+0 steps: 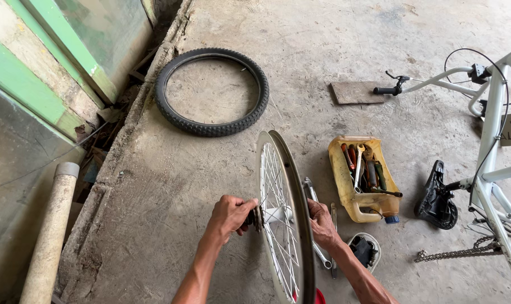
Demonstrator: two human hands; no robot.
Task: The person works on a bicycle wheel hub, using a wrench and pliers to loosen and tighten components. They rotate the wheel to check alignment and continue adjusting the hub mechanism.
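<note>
A bare spoked bicycle wheel stands upright on the concrete, edge-on to me, without a tyre. My left hand is closed on the axle end at the hub on the wheel's left side. On the other side, my right hand grips the hub's right end, partly hidden behind the rim. A wrench lies on the floor just under my right hand.
A black tyre lies flat further back. A cut yellow jug holds several tools. An upturned white bicycle frame with saddle and chain is at right. A small tub and a pipe sit nearby.
</note>
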